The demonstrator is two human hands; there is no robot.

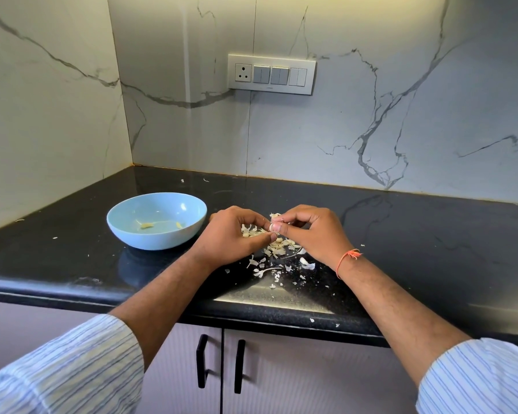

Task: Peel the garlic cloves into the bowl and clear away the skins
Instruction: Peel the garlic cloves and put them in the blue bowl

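Two hands meet above the counter (401, 234), each grip pinching one small garlic clove (273, 227) held between them, just right of the blue bowl (174, 234). Papery skins (277, 249) lie scattered beneath and toward the counter's front edge; a careless sweep could likely knock flakes to the floor, and the slick clove might slip into that litter. The left hand (237, 231) curls its fingers inward, thumb toward the clove; the right hand (307, 227) arches over, fingertips bunched at the skin.
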